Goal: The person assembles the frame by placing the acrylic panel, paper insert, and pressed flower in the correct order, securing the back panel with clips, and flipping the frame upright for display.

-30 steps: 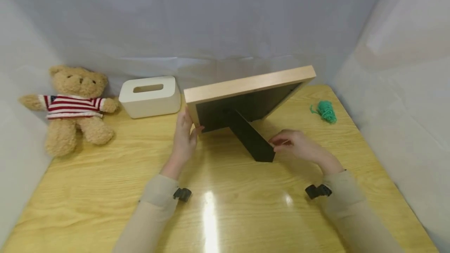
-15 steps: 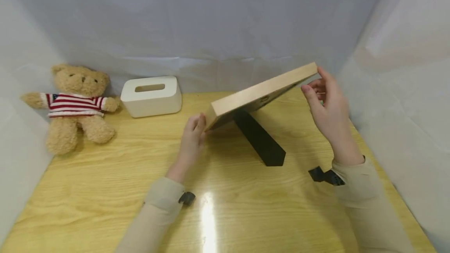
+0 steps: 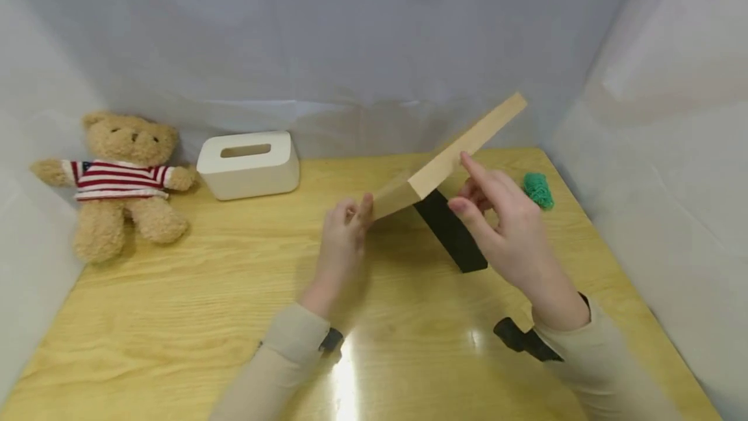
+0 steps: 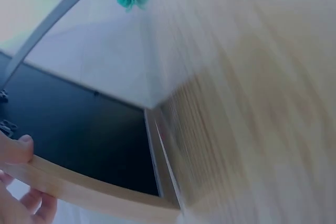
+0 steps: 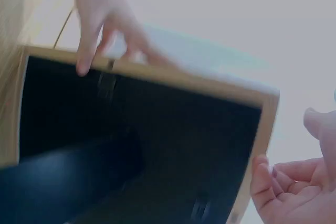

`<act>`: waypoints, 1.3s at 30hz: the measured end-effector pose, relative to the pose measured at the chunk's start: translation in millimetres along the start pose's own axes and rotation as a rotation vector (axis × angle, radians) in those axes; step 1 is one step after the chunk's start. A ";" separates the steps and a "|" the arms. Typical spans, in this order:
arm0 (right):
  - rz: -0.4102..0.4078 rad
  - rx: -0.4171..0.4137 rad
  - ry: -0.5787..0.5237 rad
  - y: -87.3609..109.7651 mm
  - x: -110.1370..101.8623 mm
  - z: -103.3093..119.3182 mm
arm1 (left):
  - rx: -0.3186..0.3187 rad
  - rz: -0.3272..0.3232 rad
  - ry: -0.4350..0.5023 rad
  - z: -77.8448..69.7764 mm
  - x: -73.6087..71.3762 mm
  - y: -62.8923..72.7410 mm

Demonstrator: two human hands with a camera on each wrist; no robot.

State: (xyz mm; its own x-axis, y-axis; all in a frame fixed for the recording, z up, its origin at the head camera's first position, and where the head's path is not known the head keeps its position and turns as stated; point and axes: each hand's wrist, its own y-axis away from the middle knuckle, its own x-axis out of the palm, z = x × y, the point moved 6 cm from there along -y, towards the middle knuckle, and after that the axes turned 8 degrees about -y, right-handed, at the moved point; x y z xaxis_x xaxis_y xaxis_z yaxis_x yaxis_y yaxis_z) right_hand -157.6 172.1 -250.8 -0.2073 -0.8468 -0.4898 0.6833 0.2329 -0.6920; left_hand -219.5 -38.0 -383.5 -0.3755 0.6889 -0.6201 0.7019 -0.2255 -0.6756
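Observation:
A picture frame (image 3: 487, 128) with a pale wooden edge leans on its black stand leg (image 3: 452, 232) on the table. Its black back (image 5: 173, 140) shows in both wrist views, with small metal clips on it. My left hand (image 3: 341, 242) grips the frame's left side, thumb over the back rim (image 4: 100, 190) and fingers behind. At the upper edge, my right hand (image 3: 517, 232) touches the wood with its extended index finger; the thumb stands apart from the frame. The picture side is turned away and hidden.
A teddy bear (image 3: 125, 177) in a striped sweater sits at the back left. Beside it stands a white tissue box (image 3: 254, 177). A small bundle of green yarn (image 3: 537, 190) lies at the right. Pale sheets (image 3: 350, 38) enclose the wooden table (image 3: 175, 317).
My right hand has left the stand leg, risen to the frame's far right corner, then come back along its edge. The frame has turned, its near corner swinging right, my left hand following.

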 end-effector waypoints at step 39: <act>0.137 0.302 0.170 -49.9 -53.4 -91.3 | 0.239 0.312 0.005 -118.5 51.7 4.8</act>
State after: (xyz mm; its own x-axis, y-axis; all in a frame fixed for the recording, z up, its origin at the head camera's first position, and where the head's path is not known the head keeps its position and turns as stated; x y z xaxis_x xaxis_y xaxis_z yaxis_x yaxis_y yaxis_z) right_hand -244.5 249.4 -238.6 -0.1954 -0.7201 -0.6657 0.8833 0.1657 -0.4385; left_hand -163.8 78.2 -371.5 -0.1633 0.5649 -0.8089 0.6211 -0.5781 -0.5291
